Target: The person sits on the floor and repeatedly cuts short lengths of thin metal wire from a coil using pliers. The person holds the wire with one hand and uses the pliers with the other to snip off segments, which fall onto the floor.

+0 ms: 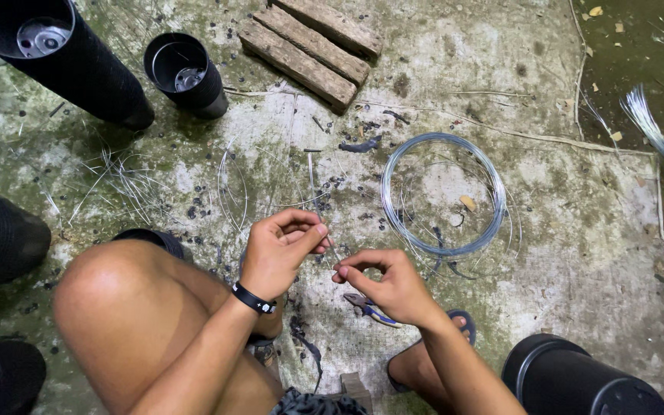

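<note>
Left hand (278, 250) and right hand (390, 286) held close over the floor (562, 230), each with thumb and forefinger pinched tight; a short thin wire (333, 252) seems to run between the two pinches, though it is too fine to trace fully. Coil of wire (443, 194) lies flat just beyond the fingers (320, 230). Blue-handled pliers (369, 307) lie under the right hand.

Wire coil (443, 194) right of planks (310, 48)
</note>
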